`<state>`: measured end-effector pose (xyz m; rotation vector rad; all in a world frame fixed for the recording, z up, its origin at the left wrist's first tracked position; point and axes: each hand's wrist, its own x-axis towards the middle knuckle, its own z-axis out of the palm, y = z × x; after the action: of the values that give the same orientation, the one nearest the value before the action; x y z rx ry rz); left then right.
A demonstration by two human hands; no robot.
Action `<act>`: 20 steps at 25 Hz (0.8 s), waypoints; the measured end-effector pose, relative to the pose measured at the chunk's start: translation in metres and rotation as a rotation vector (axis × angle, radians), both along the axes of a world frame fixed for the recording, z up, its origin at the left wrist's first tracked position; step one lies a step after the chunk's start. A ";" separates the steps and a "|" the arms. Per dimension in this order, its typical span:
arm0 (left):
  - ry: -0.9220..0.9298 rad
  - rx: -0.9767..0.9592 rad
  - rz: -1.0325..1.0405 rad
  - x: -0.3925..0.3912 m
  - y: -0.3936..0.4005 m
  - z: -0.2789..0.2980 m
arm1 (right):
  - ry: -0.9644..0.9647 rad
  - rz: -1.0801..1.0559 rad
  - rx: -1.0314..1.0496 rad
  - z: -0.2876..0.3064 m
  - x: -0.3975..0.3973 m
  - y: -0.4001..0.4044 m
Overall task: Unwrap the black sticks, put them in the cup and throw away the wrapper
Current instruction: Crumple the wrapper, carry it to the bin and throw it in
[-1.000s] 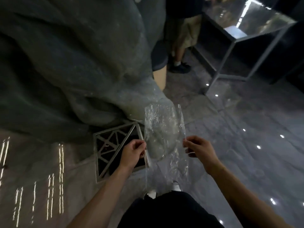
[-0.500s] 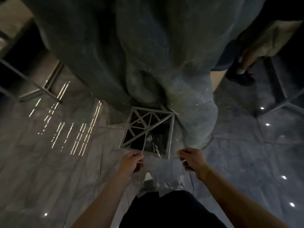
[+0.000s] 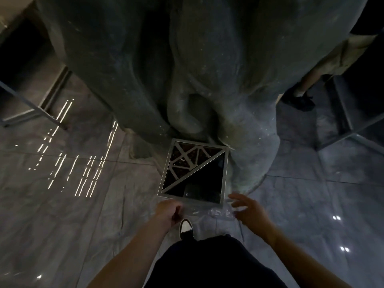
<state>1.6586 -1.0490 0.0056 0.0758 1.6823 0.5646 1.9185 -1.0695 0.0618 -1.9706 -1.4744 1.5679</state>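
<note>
The clear plastic wrapper (image 3: 209,211) hangs crumpled between my hands, just in front of the near rim of a square metal-rimmed bin (image 3: 192,199). My left hand (image 3: 168,210) is closed and pinches the wrapper's left edge. To the wrapper's right, my right hand (image 3: 248,210) has its fingers spread and holds nothing. The bin's top is split diagonally: the near half is a dark opening (image 3: 204,183), the far half a metal lattice (image 3: 187,159). No black sticks and no cup are in view.
A large grey sculpted mass (image 3: 207,69) rises directly behind the bin. Another person's leg and dark shoe (image 3: 299,98) are at the right. Metal-framed furniture stands at the left (image 3: 31,109) and right (image 3: 353,129). Glossy marble floor; my shoe (image 3: 186,227) is below the bin.
The wrapper came down from a spread, raised position to the bin's near edge. My right hand has let go and opened its fingers. The view has moved closer to the bin.
</note>
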 end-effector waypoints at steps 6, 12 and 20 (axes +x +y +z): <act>0.003 -0.047 -0.066 -0.003 0.022 -0.018 | -0.258 0.313 0.364 0.016 -0.016 -0.011; 0.082 0.032 -0.173 -0.006 0.031 -0.021 | -0.322 0.229 0.472 -0.002 -0.028 0.006; 0.402 0.683 -1.033 -0.023 0.006 0.024 | -0.278 0.214 0.302 -0.044 -0.020 0.041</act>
<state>1.6355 -1.0432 0.0299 1.5329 1.4889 0.2943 1.8986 -1.0284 0.0175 -1.9608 -1.9563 1.0860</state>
